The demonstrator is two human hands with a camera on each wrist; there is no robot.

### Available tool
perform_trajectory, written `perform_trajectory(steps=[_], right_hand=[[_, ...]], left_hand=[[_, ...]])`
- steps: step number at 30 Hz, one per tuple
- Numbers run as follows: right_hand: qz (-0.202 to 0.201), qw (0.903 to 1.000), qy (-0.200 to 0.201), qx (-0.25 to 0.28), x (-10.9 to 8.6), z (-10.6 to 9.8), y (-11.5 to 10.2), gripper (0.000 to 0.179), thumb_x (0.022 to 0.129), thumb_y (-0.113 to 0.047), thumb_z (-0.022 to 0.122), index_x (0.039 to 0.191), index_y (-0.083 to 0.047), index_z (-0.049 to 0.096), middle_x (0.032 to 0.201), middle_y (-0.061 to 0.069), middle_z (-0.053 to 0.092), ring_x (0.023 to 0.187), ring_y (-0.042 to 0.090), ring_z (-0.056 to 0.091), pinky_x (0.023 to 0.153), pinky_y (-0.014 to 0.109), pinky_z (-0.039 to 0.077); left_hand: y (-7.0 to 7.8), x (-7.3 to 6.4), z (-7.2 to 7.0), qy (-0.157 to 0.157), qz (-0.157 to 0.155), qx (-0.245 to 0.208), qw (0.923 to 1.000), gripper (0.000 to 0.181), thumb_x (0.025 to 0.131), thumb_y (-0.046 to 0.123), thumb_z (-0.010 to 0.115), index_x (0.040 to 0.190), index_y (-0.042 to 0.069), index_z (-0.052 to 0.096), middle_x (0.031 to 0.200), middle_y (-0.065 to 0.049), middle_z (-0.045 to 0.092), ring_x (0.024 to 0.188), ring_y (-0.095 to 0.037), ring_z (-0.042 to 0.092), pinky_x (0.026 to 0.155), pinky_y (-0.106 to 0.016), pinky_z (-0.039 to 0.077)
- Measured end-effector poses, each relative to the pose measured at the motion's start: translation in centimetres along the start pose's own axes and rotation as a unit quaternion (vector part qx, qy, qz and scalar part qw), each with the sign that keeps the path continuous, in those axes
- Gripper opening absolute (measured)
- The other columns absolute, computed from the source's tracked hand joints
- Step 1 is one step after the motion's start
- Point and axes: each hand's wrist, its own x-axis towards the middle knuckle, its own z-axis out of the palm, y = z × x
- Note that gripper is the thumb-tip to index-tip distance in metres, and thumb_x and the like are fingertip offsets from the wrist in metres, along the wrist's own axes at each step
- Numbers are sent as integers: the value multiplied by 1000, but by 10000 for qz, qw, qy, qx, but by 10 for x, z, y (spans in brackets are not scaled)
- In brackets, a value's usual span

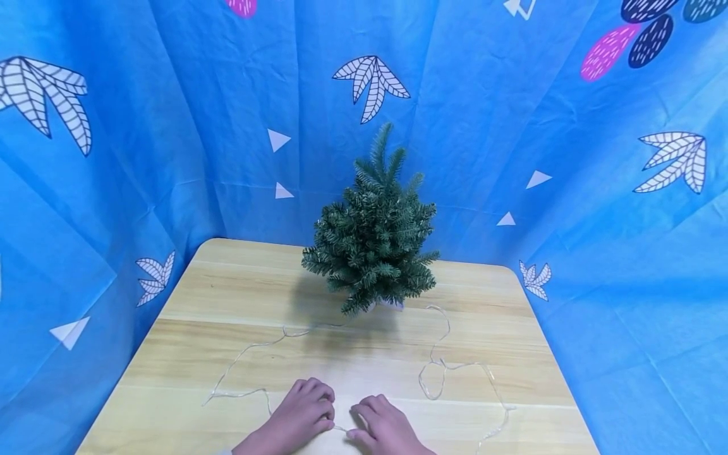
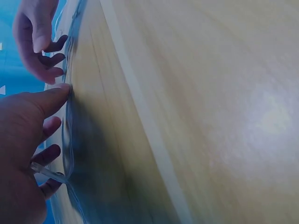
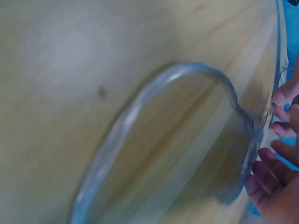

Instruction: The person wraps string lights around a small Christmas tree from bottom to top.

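Note:
A clear twisted string-light wire lies in loose curves across the table. My left hand holds it near the front edge, thumb tip against the strand. In the left wrist view, a small clear nub sticks out between the left hand's fingers. Just to the right, my right hand has bent fingers on the same wire, and a short piece spans the two thumbs. A thick blurred loop of wire rises close to the right wrist camera. Behind both hands stands a small green artificial Christmas tree.
The pale wooden table has rounded far corners. Blue patterned cloth hangs around its back and sides. On the right, the wire forms a small loop and runs toward the front edge. The tree's base is mostly hidden by branches.

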Motion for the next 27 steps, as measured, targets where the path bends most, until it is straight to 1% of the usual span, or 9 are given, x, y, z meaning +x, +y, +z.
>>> perform_trajectory(steps=[3,6,11,15,18,21,23,25,27], right_hand=[[49,9999,-71,68,4,3,-4,40,96,-54,61,113,-19,68,108,-10,62,96,4,55,74,16,48],[-34,10000,-50,51,6,6,-8,34,93,-51,66,106,-20,69,103,-13,61,89,0,51,69,9,42],[-236,9988,420,-62,8,13,-11,16,86,-31,78,93,-20,71,91,-15,59,79,-4,45,64,3,32],[-239,9973,673,-174,11,15,-11,11,80,-18,80,86,-20,71,84,-15,56,75,-5,42,60,1,28],[-102,9972,733,-52,13,11,-10,11,83,-13,77,86,-19,68,81,-16,55,73,-5,41,59,3,30],[192,9959,820,335,15,3,-6,11,87,-11,74,87,-18,65,79,-16,54,72,-5,41,59,6,35],[395,9939,908,495,16,-4,-1,12,88,-10,73,87,-18,64,78,-16,54,71,-5,41,60,8,37],[594,9925,982,425,18,-11,4,11,88,-12,74,86,-18,65,76,-15,56,70,-4,41,60,10,39],[754,9918,1009,202,21,-18,10,10,88,-15,76,88,-17,66,76,-14,59,69,-3,43,61,12,40]], left_hand=[[1,1,0,50,33,57,10000,10,90,42,70,81,36,69,113,15,61,110,-9,50,93,-40,43],[3,2,1,155,33,84,9998,11,90,41,70,81,35,68,112,15,61,109,-9,50,93,-39,43],[5,6,4,367,45,93,9993,10,90,38,71,81,34,68,110,16,60,108,-8,49,91,-38,42],[6,8,5,460,72,61,9989,9,89,36,73,82,32,69,107,16,59,106,-8,49,90,-36,41],[8,9,3,370,47,-39,9993,8,91,36,72,85,31,69,104,17,59,103,-8,49,89,-36,41],[8,10,0,248,-8,-150,9996,7,94,36,69,91,30,71,98,20,61,99,-6,49,87,-36,40],[8,11,-3,273,-29,-144,9995,7,95,35,67,92,31,72,93,22,62,95,-5,50,86,-35,40],[7,13,-6,361,-77,-124,9992,8,96,33,67,92,32,73,89,24,64,91,-3,50,85,-35,40],[6,16,-10,476,-132,-102,9987,9,96,32,67,91,32,74,87,24,65,88,-3,50,85,-34,40]])
